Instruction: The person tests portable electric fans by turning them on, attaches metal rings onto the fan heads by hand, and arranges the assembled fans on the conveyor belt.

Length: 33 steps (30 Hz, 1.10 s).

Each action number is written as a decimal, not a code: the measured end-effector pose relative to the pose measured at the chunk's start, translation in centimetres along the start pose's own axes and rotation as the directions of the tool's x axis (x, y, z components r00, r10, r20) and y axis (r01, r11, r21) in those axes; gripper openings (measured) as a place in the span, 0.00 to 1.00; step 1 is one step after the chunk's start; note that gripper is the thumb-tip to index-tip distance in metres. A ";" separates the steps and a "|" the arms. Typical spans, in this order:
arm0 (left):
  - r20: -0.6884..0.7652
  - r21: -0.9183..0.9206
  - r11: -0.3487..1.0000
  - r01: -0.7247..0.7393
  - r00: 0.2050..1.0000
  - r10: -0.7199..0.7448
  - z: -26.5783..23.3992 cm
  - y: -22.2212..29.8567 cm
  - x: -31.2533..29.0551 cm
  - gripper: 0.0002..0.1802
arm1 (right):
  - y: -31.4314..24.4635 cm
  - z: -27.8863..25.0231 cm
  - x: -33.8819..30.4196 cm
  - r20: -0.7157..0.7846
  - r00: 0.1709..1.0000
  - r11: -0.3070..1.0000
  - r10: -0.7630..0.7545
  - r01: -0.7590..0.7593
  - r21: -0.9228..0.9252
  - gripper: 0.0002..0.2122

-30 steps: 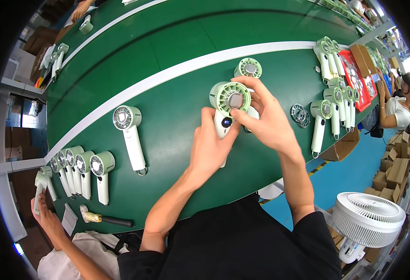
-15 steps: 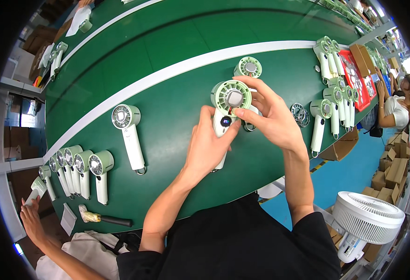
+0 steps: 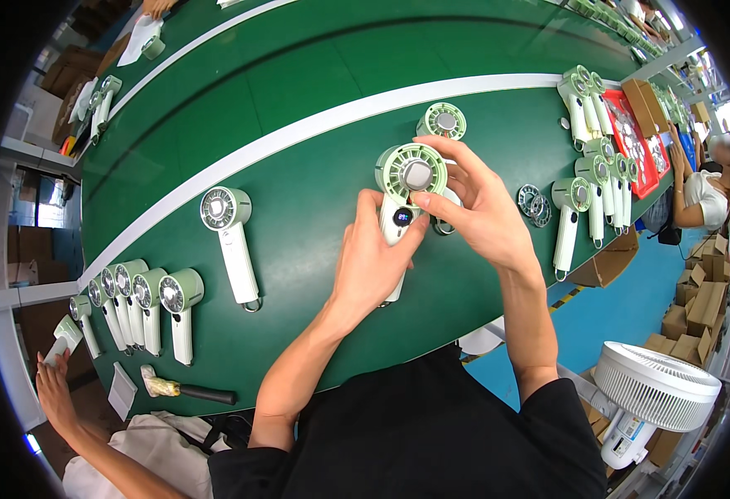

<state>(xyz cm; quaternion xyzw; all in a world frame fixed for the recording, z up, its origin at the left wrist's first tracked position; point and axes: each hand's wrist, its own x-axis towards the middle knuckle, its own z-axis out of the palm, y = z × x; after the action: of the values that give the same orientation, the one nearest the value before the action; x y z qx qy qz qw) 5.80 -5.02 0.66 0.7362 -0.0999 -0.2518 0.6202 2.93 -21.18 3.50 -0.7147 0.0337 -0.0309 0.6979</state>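
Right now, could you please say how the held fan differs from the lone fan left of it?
The held fan is in the left hand and right hand; the lone fan lies on the table. The held fan's face has a green ring around a grey disc; the lone fan's ring looks dark. Both have green heads and white handles.

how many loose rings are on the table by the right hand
2, overlapping on the green table, right of the right hand: the upper-left ring and the lower-right ring. Others could be hidden underneath.
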 end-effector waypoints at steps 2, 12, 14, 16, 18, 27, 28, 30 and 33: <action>0.008 -0.005 1.000 0.000 1.000 0.001 -0.1 0.1 0.0 0.21 | 0.0 0.0 0.0 0.000 1.000 1.000 0.007 -0.007 0.000 0.27; -0.004 -0.021 1.000 -0.008 1.000 0.008 0.0 0.1 -0.1 0.21 | -0.3 0.1 0.0 0.003 1.000 1.000 -0.010 0.010 -0.006 0.27; -0.024 0.004 1.000 -0.019 1.000 0.019 0.1 0.0 -0.2 0.21 | -0.3 0.1 0.1 -0.002 1.000 1.000 -0.004 0.004 -0.012 0.27; -0.038 0.015 1.000 -0.023 0.999 0.024 0.3 -0.1 -0.2 0.21 | -0.3 0.2 0.1 -0.009 1.000 1.000 0.000 0.000 -0.019 0.26; -0.052 0.026 0.999 -0.028 0.998 0.030 0.5 -0.1 -0.2 0.21 | -0.2 0.5 0.0 -0.019 0.999 0.998 -0.035 0.034 -0.047 0.26; -0.137 0.141 0.984 -0.108 0.982 0.127 1.0 -0.4 -0.4 0.21 | -0.2 1.6 0.1 -0.084 0.994 0.990 -0.067 0.056 -0.132 0.26; -0.135 0.095 0.991 -0.094 0.985 0.107 1.0 -0.6 -0.3 0.21 | -0.3 1.5 0.2 -0.082 0.994 0.990 -0.067 0.056 -0.133 0.26; -0.133 0.046 0.996 -0.080 0.987 0.086 0.6 -0.8 -0.2 0.21 | -0.5 1.0 0.3 -0.025 0.999 0.967 -0.030 0.022 -0.254 0.27; -0.044 -0.101 0.995 -0.015 0.999 0.011 -0.1 -0.5 0.2 0.19 | -0.7 -0.4 0.2 -0.004 0.994 0.933 -0.114 0.105 -0.345 0.28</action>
<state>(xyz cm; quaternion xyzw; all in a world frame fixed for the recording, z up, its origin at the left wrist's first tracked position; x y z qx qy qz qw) 5.94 -4.89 0.16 0.7084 -0.0781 -0.2365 0.6604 3.05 -21.56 4.18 -0.8259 0.0071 -0.0719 0.5592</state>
